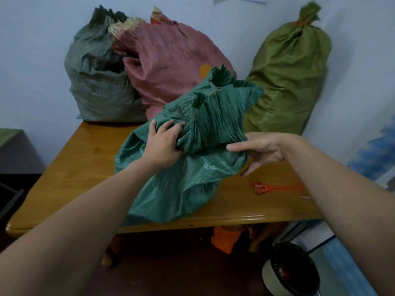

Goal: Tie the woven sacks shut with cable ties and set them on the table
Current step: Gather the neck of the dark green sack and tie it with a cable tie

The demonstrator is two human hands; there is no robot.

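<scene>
A teal green woven sack (188, 180) lies on the wooden table (72, 167), its gathered neck bound with a pale cable tie (213, 87). My left hand (164, 144) grips the sack's bunched fabric on the left below the neck. My right hand (258, 150) holds the folded fabric on the right between thumb and fingers. A bundle of orange cable ties (273, 188) lies on the table to the right of the sack.
Three filled sacks stand at the back of the table: a grey-green one (96, 77), a pink one (171, 56) and an olive one (286, 77) tied with an orange tie against the wall. An orange bag (226, 238) and a round bin (292, 272) sit on the floor.
</scene>
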